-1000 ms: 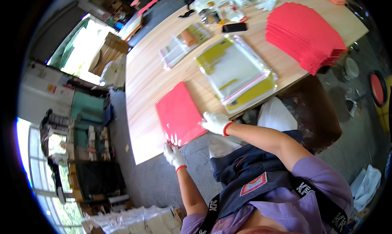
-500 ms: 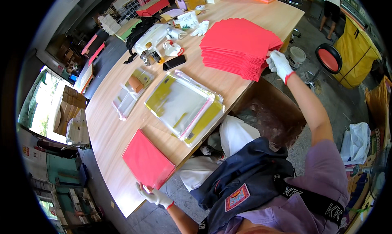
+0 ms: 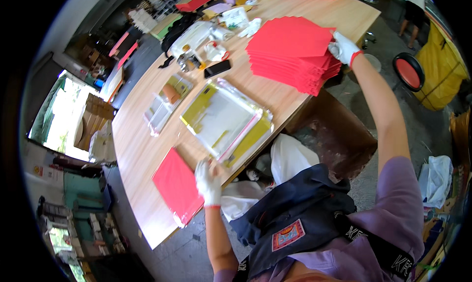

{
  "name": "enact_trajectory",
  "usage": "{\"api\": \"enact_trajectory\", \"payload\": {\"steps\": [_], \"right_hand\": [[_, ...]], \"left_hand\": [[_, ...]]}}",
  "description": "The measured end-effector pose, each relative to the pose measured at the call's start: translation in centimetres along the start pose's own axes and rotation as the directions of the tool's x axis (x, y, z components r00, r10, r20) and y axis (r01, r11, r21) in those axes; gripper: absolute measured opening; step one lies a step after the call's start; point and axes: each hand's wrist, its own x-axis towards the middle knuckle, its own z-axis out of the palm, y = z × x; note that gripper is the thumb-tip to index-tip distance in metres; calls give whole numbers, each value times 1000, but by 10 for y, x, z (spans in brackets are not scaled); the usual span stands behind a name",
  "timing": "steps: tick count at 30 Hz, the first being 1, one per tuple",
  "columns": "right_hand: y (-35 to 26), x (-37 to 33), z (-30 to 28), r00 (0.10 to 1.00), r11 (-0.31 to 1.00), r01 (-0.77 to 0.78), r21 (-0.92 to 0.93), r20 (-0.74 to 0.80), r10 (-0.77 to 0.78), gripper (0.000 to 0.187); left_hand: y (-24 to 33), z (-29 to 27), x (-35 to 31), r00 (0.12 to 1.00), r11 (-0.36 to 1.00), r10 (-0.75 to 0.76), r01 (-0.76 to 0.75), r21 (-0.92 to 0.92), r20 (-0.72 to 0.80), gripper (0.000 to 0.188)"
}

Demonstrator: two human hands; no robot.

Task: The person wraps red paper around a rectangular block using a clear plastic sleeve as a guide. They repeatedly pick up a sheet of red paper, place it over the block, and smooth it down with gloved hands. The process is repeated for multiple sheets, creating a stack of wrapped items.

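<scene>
Our right hand (image 3: pixel 342 47), in a white glove, has its grip pinched on the far right corner of the top red sheet (image 3: pixel 290 36) of the fanned stack of red sheets (image 3: pixel 295 63), which lies far right on the table (image 3: pixel 142 149). Our left hand (image 3: pixel 208 181), also gloved, rests with its fingers spread and its grip holding nothing; it sits at the near table edge, touching the near corner of the pile of clear sleeves with yellow and white inserts (image 3: pixel 223 122) and just beside the bagged red sheet (image 3: pixel 178 186) to its left.

We judge the work barely begun. One red sheet lies sealed in glossy film at the near left. The tall stack on the right is unbagged, and the pile of sleeves is thick.

Farther off lie a black phone (image 3: pixel 217 68), a flat clear packet (image 3: pixel 164 105) and a clutter of white bags and small items. An open cardboard box (image 3: pixel 339 134) sits under the table's right edge.

We cannot tell whether the top sheet is lifted free of the stack or only gripped. The far clutter is too small to name, and the fisheye rim bends and cuts off the table's far end and the room around it.
</scene>
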Motion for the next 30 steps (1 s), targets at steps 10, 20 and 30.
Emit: {"api": "enact_trajectory", "payload": {"steps": [10,20,30], "right_hand": [[35,-98,37,945,999,5,-47,328,11,16],[156,-207,-10,716,832,-550,68,551,428,24],[225,-232,-12,819,720,-571,394,337,465,15]], "left_hand": [[31,34,71,916,956,-151,39,292,373,17],[0,41,63,981,993,-114,113,18,155,18],[8,13,80,994,952,-14,45,-303,104,33]]}}
